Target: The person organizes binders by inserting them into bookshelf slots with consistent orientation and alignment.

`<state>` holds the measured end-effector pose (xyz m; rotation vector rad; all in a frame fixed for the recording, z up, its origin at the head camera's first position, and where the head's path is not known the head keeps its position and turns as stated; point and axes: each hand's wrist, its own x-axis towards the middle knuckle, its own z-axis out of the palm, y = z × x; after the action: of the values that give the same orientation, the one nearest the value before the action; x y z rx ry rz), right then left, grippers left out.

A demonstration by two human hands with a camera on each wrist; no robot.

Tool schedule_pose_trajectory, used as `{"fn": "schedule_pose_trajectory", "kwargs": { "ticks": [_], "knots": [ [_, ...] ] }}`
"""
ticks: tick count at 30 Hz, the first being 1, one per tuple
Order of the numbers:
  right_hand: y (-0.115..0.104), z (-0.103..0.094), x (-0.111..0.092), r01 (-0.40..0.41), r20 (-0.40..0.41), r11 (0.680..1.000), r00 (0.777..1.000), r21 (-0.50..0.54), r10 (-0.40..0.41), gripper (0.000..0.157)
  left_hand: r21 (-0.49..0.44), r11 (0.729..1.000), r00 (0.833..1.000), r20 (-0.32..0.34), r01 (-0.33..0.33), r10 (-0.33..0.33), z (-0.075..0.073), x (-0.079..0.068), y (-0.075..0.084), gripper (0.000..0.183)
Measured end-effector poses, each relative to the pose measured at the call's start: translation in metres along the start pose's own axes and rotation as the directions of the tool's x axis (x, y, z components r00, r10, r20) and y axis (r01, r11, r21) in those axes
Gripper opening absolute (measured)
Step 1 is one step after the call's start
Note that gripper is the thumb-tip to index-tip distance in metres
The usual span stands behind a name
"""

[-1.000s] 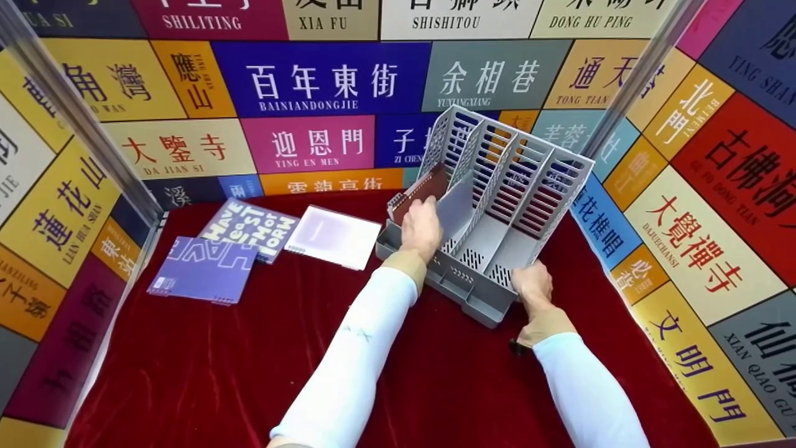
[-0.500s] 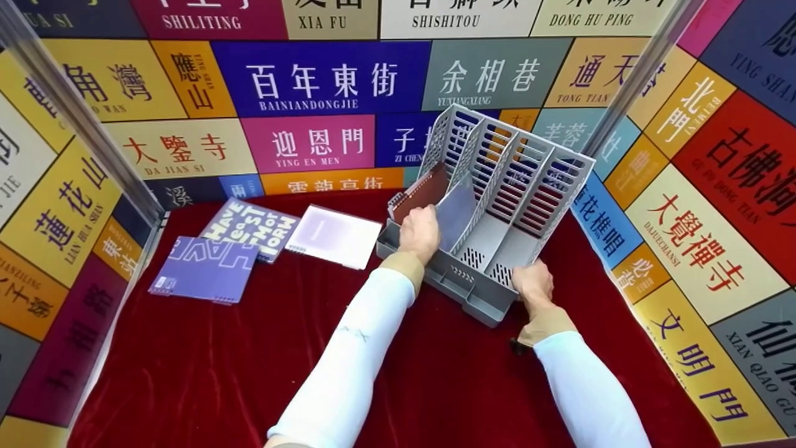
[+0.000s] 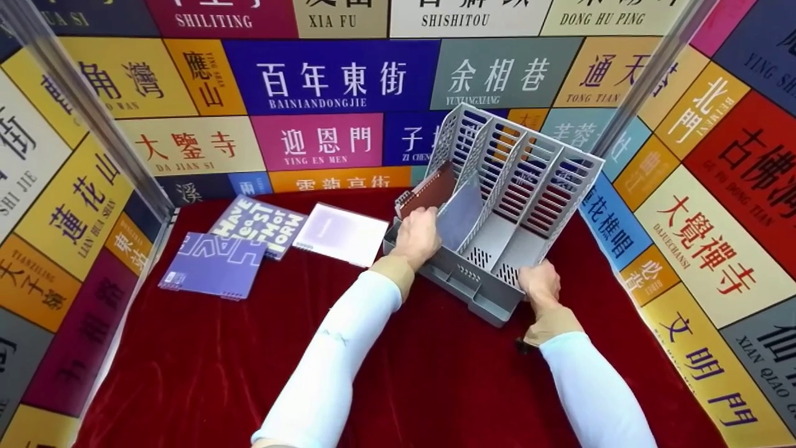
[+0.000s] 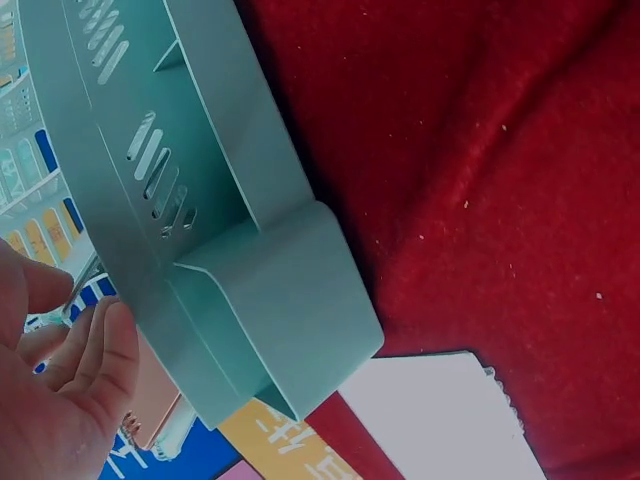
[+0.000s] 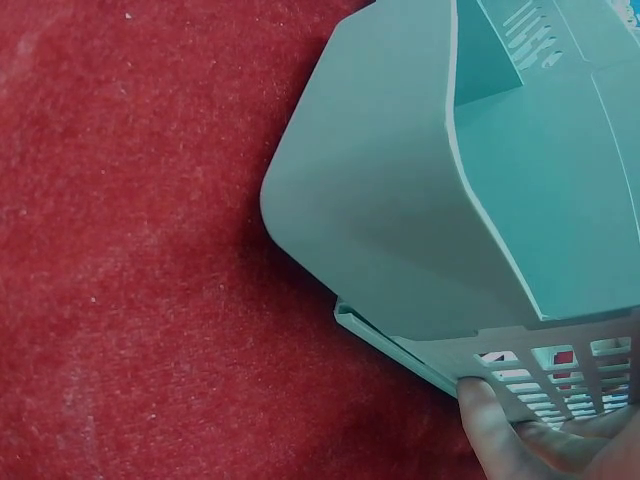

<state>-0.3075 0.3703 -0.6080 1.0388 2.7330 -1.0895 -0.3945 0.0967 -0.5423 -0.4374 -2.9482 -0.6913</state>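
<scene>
I see bright boxes all over the back wall (image 3: 507, 93), with big Chinese writing and small ABC letters. A big blue box (image 3: 329, 90) is near the top middle, and a pink box (image 3: 305, 140) is under it. The left wall (image 3: 93, 208) and right wall (image 3: 703, 242) have boxes too. Shiny grey poles (image 3: 93, 106) lean in at both upper sides. Soft red cloth (image 3: 448, 398) fills the bottom middle, with little wrinkles.

A rack (image 3: 521, 249) is gripped by the right hand (image 3: 540, 284), a bluish notebook (image 3: 461, 214) in it by the left hand (image 3: 418, 234), near a brown notebook (image 3: 433, 189).
</scene>
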Motion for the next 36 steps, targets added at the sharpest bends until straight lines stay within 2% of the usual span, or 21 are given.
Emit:
{"fn": "schedule_pose_trajectory", "kwargs": {
  "ticks": [3, 9, 16, 22, 26, 36],
  "knots": [
    [0.002, 0.001, 0.0, 0.001, 0.001, 1.0, 1.0, -0.004, -0.001, 0.055, 0.016, 0.998, 0.998, -0.019, -0.059, 0.059, -0.003, -0.006, -0.002, 0.029],
    [0.003, 0.002, -0.002, -0.007, -0.006, 1.0, 1.0, -0.001, 0.007, 0.051, 0.118, 0.98, 0.985, -0.04, -0.16, 0.166, -0.01, -0.019, -0.01, 0.024],
    [0.004, 0.002, 0.0, -0.018, -0.001, 1.0, 1.0, 0.001, 0.018, 0.049, 0.217, 0.956, 0.98, -0.005, -0.195, 0.201, -0.011, -0.031, -0.018, 0.024],
    [0.004, 0.004, 0.0, -0.027, 0.008, 1.0, 1.0, -0.001, 0.027, 0.05, 0.291, 0.92, 0.961, -0.009, -0.262, 0.276, -0.01, -0.04, -0.023, 0.028],
    [0.002, 0.005, 0.0, -0.028, 0.018, 0.999, 0.999, 0.015, 0.028, 0.05, 0.315, 0.904, 0.952, -0.008, -0.288, 0.305, -0.012, -0.044, -0.029, 0.035],
    [-0.002, 0.0, 0.001, -0.01, 0.009, 1.0, 1.0, -0.017, 0.01, 0.05, 0.339, 0.887, 0.946, 0.033, -0.315, 0.323, -0.02, -0.048, -0.049, 0.038]
  ]
}}
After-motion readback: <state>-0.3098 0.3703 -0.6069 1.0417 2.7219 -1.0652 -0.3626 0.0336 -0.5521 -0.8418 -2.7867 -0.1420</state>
